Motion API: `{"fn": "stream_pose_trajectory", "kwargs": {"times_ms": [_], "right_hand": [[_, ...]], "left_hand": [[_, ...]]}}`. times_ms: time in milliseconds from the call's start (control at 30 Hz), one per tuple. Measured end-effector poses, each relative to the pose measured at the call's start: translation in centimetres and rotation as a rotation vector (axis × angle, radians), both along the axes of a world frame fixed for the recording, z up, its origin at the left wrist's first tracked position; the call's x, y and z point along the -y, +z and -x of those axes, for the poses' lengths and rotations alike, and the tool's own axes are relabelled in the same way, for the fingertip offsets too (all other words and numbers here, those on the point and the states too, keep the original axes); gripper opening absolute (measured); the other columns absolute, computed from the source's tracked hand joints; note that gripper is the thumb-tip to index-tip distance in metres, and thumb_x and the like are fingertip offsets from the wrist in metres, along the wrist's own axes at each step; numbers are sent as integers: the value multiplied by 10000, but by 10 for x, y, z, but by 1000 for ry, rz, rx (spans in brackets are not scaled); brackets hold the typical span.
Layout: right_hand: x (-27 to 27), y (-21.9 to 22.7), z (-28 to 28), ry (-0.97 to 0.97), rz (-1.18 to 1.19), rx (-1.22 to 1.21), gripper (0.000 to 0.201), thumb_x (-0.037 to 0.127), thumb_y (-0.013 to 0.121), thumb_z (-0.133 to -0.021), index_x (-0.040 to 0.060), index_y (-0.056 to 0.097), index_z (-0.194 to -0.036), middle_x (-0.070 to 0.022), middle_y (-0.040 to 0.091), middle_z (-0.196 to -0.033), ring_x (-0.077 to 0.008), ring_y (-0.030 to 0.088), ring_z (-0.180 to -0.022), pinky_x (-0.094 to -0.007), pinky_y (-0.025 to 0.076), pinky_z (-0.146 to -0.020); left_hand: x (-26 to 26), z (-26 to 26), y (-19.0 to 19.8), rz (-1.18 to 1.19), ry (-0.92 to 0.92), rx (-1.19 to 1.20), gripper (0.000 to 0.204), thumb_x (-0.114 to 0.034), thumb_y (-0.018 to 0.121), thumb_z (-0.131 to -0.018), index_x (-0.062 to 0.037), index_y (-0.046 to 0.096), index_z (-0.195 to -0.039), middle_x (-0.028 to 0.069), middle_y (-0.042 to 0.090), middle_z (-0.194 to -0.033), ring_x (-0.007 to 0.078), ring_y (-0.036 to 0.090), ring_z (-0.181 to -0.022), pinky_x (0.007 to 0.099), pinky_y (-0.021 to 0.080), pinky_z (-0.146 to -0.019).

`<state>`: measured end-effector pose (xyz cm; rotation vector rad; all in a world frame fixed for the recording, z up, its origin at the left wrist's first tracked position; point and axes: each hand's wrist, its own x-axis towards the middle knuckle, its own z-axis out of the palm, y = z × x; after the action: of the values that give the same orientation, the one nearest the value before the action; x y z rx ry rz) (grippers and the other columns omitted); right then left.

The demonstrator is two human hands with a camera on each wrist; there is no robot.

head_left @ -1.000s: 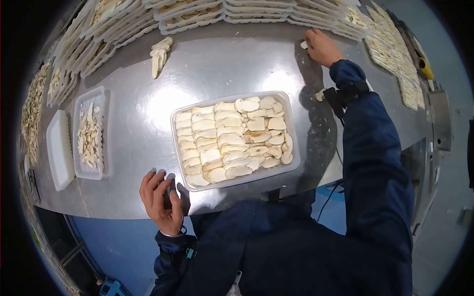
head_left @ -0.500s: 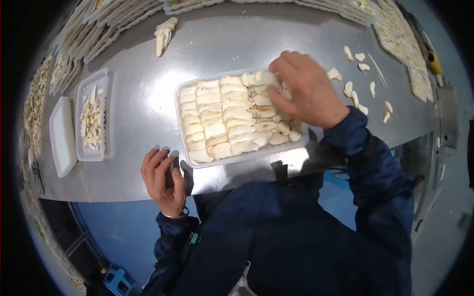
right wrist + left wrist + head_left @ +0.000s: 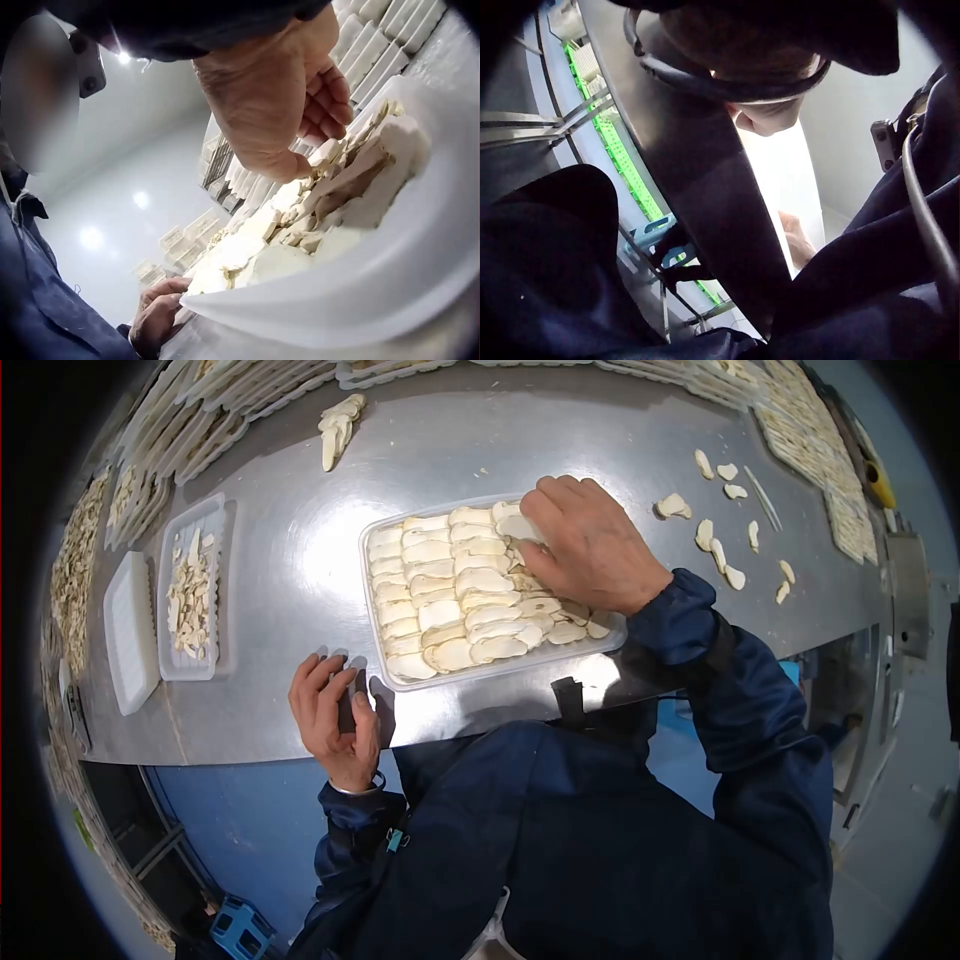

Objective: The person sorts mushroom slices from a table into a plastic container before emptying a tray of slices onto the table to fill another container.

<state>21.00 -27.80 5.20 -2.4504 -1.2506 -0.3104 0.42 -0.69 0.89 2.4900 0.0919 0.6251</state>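
**Right hand sets its fingers on a slice at the far side of the filled tray**

The filled tray lies flat on the metal surface in front of the person, lined with overlapping rows of pale slices. The right hand reaches over its far right part, back of the hand up, with thumb and bent fingers pinching a pale slice low over the rows. The left hand is at the tray's near left corner, its fingers loosely curled and grasping nothing.

To the left of the filled tray stands a narrower tray with small pale pieces in it, and farther left, an empty-looking white tray that seems turned over. Beyond the filled tray's far left corner lies a small heap of slices. To its right, loose slices are scattered on the surface, with a thin white strip near them. Stacked trays rise beyond it to the far left, and more slices are spread in tray rows at the far right.
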Motion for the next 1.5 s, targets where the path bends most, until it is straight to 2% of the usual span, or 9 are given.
{"fn": "stream_pose_trajectory", "kwargs": {"times_ms": [167,333,367,433,533,600,833,1133,1500], "right_hand": [[2,7,1,-20,14,-10,242,130,702,-799,-5,575,-955,-156,567,-914,-334,582,-869,-429,476,-789],[80,24,-32,-353,-54,139,178,72,677,-858,47,640,-1031,-118,633,-965,-328,636,-873,-384,516,-750],[105,28,-40,-443,55,41,221,72,669,-826,44,641,-1044,-147,634,-992,-382,632,-890,-466,518,-788],[145,14,-48,-470,256,11,228,55,637,-835,38,647,-1062,-145,630,-989,-375,627,-914,-458,510,-818],[152,-2,-42,-296,123,-22,228,63,620,-839,27,648,-1062,-149,621,-976,-370,618,-939,-448,500,-847],[155,-10,-42,-335,135,-57,209,74,622,-839,20,641,-1040,-148,613,-964,-366,611,-939,-444,494,-853],[149,-9,-39,-431,135,-67,163,118,654,-836,5,608,-945,-148,585,-914,-362,597,-887,-445,483,-799],[29,18,13,-12,-77,-9,197,99,666,-774,5,549,-901,-152,546,-886,-334,556,-825,-434,447,-745],[5,1,7,39,47,6,190,108,652,-804,-5,562,-927,-145,556,-913,-300,564,-875,-414,449,-805]], "left_hand": [[0,1,0,11,2,0,253,-45,602,-804,4,683,-1039,159,657,-1167,404,529,-1231,486,429,-1025],[0,1,0,-3,-1,8,252,-44,600,-806,3,684,-1039,164,660,-1165,405,534,-1227,484,428,-1027],[0,1,0,-8,-4,10,250,-43,599,-807,3,684,-1038,165,661,-1164,405,536,-1225,484,428,-1028],[0,1,-1,-9,-16,12,242,-36,586,-830,8,681,-1049,166,661,-1172,399,535,-1233,480,420,-1038],[1,1,-2,-23,-26,7,227,-22,568,-869,18,674,-1067,162,659,-1194,380,526,-1257,472,402,-1059],[1,1,0,-37,-16,4,228,-17,571,-865,17,674,-1065,154,660,-1192,374,529,-1254,471,402,-1059],[-1,0,-2,-48,-16,25,231,-36,606,-820,1,684,-1034,154,662,-1156,395,546,-1210,481,425,-1031],[0,0,-1,-33,-11,26,236,-37,610,-823,-1,688,-1043,147,665,-1154,393,540,-1218,474,435,-1019],[0,1,-1,-10,-1,18,244,-43,600,-823,6,687,-1045,152,659,-1161,396,532,-1227,480,432,-1023]]}}
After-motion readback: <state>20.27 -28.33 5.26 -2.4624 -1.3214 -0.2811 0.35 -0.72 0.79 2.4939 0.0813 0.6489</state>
